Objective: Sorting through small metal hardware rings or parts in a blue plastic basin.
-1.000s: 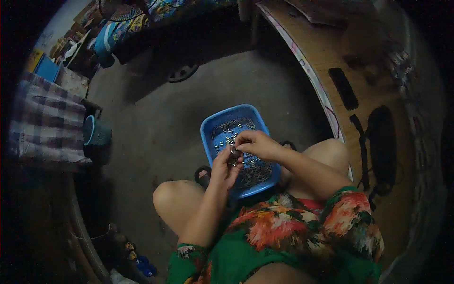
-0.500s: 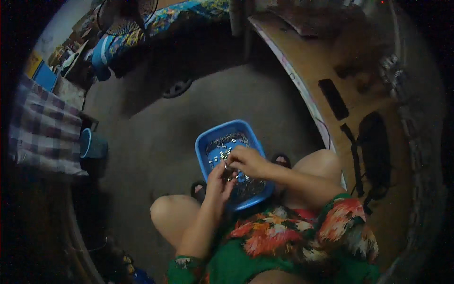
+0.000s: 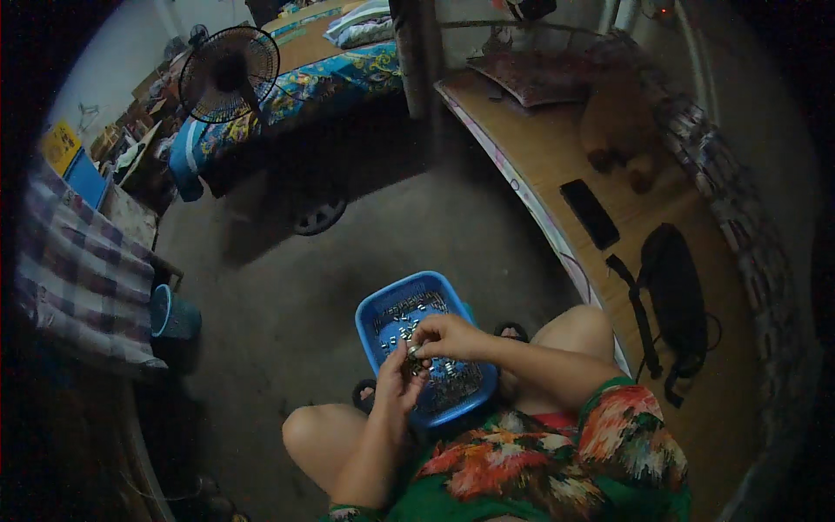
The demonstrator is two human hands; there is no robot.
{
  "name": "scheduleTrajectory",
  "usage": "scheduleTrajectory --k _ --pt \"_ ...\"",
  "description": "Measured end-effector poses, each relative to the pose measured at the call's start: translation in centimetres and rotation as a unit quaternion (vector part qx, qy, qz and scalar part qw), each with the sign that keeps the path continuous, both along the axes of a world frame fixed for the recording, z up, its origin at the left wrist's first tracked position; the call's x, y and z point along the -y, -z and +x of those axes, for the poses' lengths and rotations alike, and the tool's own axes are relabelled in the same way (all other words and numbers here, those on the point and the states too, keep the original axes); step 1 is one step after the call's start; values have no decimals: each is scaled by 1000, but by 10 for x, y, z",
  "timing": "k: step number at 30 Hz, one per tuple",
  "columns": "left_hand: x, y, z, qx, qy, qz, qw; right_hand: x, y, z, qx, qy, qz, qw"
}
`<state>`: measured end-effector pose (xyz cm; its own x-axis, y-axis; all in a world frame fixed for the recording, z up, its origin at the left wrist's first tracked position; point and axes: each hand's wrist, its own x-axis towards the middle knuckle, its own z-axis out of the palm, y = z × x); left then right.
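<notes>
A blue plastic basin (image 3: 480, 402) is on the floor between my knees. Loose in it are small shiny metal pieces (image 3: 404, 332) and many thin, dark, screw-like parts (image 3: 457, 383). Above its near left part my two hands meet. My left hand (image 3: 398, 383) is half curled, palm up, around a few small metal pieces. From the right, my right hand (image 3: 450, 337) pinches a small shiny metal piece (image 3: 413, 350) at the left fingertips. The exact shape of that piece is too small to make out, and my fingers partly cover it.
On the right, a wooden bench (image 3: 557, 165) carries a black phone-like slab (image 3: 590, 214) and a dark bag (image 3: 674, 283). A small bucket (image 3: 178, 315) stands at left beside a checked cloth (image 3: 87, 278). Farther off are a fan (image 3: 229, 76) and a bed (image 3: 322, 83).
The view has tilted up, so the basin and hands sit lower in the picture and more of the room shows. My hands stay together over the basin, fingers shifted slightly.
</notes>
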<state>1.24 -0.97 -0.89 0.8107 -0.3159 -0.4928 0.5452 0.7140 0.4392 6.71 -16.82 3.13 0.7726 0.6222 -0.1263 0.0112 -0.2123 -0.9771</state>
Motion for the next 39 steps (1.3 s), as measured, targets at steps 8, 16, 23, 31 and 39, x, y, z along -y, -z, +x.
scheduleTrajectory --k 8,16,23,31,39 --pt "4 -3 0 17 -45 3 999 -7 18 -7 43 111 27 993" --pt "0 2 -1 6 -104 35 994 -3 11 -4 -194 62 96 974" --pt "3 -6 -1 -40 -83 74 993 3 9 5 -206 85 87 971" --pt "3 0 -1 -2 -52 37 998 5 14 6 -203 75 25 976" --pt "6 -12 -2 -4 -75 42 996 7 25 5 -208 103 82 969"
